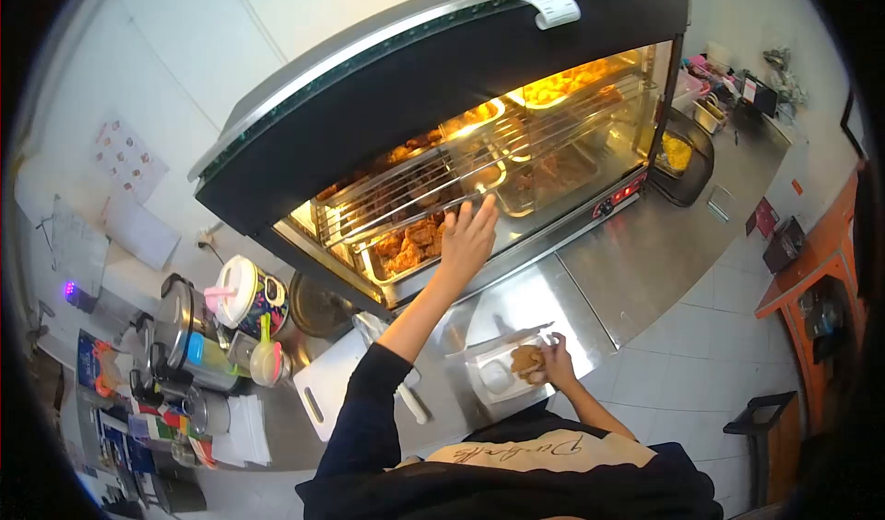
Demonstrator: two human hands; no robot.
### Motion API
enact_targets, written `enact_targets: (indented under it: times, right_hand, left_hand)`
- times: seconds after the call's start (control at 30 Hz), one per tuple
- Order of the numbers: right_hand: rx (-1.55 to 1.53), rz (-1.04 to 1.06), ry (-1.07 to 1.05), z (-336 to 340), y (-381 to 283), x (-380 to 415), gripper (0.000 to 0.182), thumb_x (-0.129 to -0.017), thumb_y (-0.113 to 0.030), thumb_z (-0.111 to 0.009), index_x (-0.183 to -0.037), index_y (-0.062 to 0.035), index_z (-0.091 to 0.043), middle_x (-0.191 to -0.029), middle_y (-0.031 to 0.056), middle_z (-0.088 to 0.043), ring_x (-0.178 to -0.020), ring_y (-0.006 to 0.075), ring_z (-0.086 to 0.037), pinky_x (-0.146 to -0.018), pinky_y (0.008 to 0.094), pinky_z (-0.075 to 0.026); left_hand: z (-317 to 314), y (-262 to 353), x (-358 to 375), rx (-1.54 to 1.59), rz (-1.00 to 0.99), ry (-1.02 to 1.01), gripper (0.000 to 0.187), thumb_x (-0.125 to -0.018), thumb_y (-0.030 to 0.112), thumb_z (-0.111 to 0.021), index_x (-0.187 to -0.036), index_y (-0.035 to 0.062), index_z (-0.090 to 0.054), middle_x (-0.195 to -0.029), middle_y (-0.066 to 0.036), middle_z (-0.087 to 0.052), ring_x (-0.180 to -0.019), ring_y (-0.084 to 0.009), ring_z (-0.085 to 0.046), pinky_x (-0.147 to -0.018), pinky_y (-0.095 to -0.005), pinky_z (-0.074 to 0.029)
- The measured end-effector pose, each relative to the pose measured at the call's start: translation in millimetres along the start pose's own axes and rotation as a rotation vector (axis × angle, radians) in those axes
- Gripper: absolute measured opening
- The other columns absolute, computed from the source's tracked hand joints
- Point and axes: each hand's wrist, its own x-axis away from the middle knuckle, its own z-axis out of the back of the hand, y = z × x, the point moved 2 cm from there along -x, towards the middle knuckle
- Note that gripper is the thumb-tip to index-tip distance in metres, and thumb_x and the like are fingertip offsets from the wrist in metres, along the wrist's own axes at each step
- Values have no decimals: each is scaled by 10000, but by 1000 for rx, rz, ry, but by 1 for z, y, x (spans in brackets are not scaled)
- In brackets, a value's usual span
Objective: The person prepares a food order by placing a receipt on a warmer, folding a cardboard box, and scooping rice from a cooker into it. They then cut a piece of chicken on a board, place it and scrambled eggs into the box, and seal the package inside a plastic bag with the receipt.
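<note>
reaching, left hand (469, 236) nears one cabinet (442, 114), right hand (559, 365) touches fried food (526, 361).

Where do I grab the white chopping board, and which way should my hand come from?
I'd grab the white chopping board by the long slot near its left end. Come in from the left, hooking your fingers into the slot with your thumb on top. The board lies flat, so that slot probably gives a better hold than its thin edges.
</note>
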Motion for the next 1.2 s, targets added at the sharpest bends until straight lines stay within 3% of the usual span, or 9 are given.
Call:
enact_targets:
  times: [0.2, 0.57, 0.77, 0.83, 0.9, 0.97, 1.03, 1.1, 1.2]
  right_hand:
    - [-92, -41, 200, 28, 8, 13, 379, -974, -317, -378, -1080, -26, -595, -959, 148, -642, -868, 236, -607, -791, 334, -459]
    - [-420, -408, 205, 71, 30, 65, 511, -968, -406, -378, -1152, 39, -547, -1027, 114, -610, -942, 186, -548, -842, 287, -421]
    - [-512, -326, 302, 117, 49, 78, 467, -972, -376, -381, -1120, 32, -556, -981, 101, -603, -903, 166, -548, -814, 288, -430]
    - [-475, -284, 352, 133, 71, 80, 430, -976, -339, -370, -1070, 27, -575, -909, 88, -603, -838, 168, -544, -769, 296, -433]
    - [-533, -313, 372, 154, 78, 82, 431, -978, -336, -364, -1075, 27, -575, -916, 90, -605, -845, 171, -545, -777, 297, -432]
    - [-544, -333, 384, 189, 84, 88, 432, -979, -333, -359, -1079, 28, -574, -926, 92, -607, -855, 172, -545, -785, 297, -430]
    - [-532, -343, 413, 221, 83, 92, 432, -981, -330, -354, -1083, 28, -573, -939, 93, -610, -866, 173, -546, -794, 296, -428]
    - [-459, -327, 440, 264, 90, 96, 433, -981, -328, -353, -1106, 28, -567, -986, 111, -612, -912, 185, -554, -823, 301, -427]
    - [-368, -316, 508, 340, 111, 98, 430, -980, -317, -356, -1151, 28, -548, -1053, 138, -607, -991, 200, -552, -871, 316, -419]
  left_hand:
    - [27, -33, 54, -42, 143, -40, 266, -756, 260, -594, -1001, 156, -604, -1206, 36, -507, -1036, -196, -447, -820, -381, -257]
    - [85, -95, 117, -167, 496, -110, 147, -791, 258, -599, -846, 126, -634, -1098, 29, -541, -964, -210, -469, -806, -402, -243]
    - [118, -75, 114, -201, 714, -289, 178, -809, 263, -581, -838, 97, -638, -1102, -18, -530, -1009, -263, -419, -816, -488, -260]
    - [126, -64, 92, -112, 823, -367, 220, -831, 302, -572, -837, 92, -636, -1054, -72, -561, -950, -289, -477, -825, -481, -300]
    - [127, -63, 39, 406, 923, -255, 205, -839, 273, -603, -834, 70, -633, -993, -97, -599, -880, -273, -558, -818, -426, -382]
    - [137, -23, -43, 922, 793, 112, 176, -835, 200, -639, -895, 38, -606, -939, -90, -618, -825, -220, -602, -804, -348, -441]
    - [154, 16, -128, 936, 538, 325, 292, -846, 172, -647, -1050, 19, -506, -1013, -105, -593, -914, -179, -571, -852, -314, -445]
    - [141, 37, -189, 972, 572, 521, 418, -828, 224, -674, -1124, 19, -460, -1065, -129, -582, -968, -198, -568, -875, -331, -439]
    - [107, 53, -266, 829, 937, 566, 688, -755, 411, -718, -1182, -19, -393, -1050, -160, -600, -982, -236, -579, -886, -347, -433]
